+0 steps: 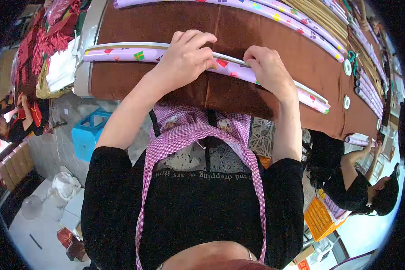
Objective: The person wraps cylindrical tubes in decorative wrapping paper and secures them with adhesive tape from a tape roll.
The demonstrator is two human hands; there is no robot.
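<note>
A long lilac paper roll [153,55] with a coloured gift pattern lies across the brown table cover [153,29] in front of me. A pale strip [121,45] runs along its far side. My left hand [186,58] rests over the roll left of its middle, fingers curled, thumb at the near side; whether it pinches the paper is hidden. To the right, my right hand [267,67] bends over the same roll, its fingertips pressed together at the strip. The roll's right end [321,107] extends past this hand.
More patterned rolls [274,17] and brown tubes [321,15] lie at the far side. Tape rolls [347,67] and green scissors [353,57] are at the right. A blue stool [87,135] stands at left. A co-worker [355,180] handles a roll at right; another person sits far left.
</note>
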